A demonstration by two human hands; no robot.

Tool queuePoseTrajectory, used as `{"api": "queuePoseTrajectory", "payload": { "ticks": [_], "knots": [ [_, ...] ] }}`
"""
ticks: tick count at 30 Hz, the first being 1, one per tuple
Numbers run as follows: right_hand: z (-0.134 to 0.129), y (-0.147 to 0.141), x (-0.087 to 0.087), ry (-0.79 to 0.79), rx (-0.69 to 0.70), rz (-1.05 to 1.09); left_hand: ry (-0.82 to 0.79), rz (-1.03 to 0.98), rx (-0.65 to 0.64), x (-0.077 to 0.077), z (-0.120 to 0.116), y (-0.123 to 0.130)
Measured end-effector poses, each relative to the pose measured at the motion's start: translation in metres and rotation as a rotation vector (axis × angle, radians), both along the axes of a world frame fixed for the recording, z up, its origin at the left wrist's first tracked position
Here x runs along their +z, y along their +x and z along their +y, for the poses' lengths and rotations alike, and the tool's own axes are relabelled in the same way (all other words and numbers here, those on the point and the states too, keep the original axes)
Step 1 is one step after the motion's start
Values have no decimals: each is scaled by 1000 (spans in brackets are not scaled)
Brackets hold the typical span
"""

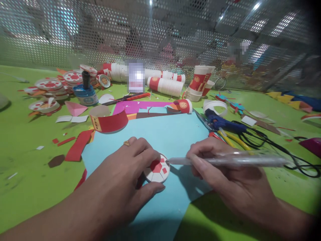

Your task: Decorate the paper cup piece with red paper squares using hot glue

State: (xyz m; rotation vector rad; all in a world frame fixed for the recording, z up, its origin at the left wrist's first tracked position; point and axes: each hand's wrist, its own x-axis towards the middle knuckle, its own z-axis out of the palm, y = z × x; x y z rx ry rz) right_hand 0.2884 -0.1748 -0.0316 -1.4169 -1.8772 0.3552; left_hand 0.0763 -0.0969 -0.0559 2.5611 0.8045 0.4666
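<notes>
My left hand (125, 174) grips a small round white disc (157, 175) by its edge, thumb at the near side and fingers over the far left. Red patches and thin dark lines form a pattern on its face, partly covered by my fingers. Pinched in my right hand (228, 174) is a pen (250, 160) with a clear barrel. It lies nearly level, its tip at the disc's right edge; whether it touches is too small to tell. Under both sits a sheet of light blue paper (155, 130).
A blue glue gun (225, 123) with a black cable lies at right beside yellow-handled pliers (235, 140). Stacked paper cups (167, 86), a blue bottle (85, 95) and red-and-white paper turtles (48, 84) line the back. A red cup strip (110, 121) stands behind my left hand.
</notes>
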Motion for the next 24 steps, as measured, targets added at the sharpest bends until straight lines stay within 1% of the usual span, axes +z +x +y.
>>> {"api": "queuePoseTrajectory", "payload": {
  "ticks": [8,15,24],
  "knots": [
    [0,0,-2,13,-6,2,-13,-10,14,3,-3,1],
    [0,1,-2,-25,-3,17,-12,-15,18,4,-4,3],
    [2,1,-3,-14,-5,6,-10,-14,9,3,-4,2]
  ]
}}
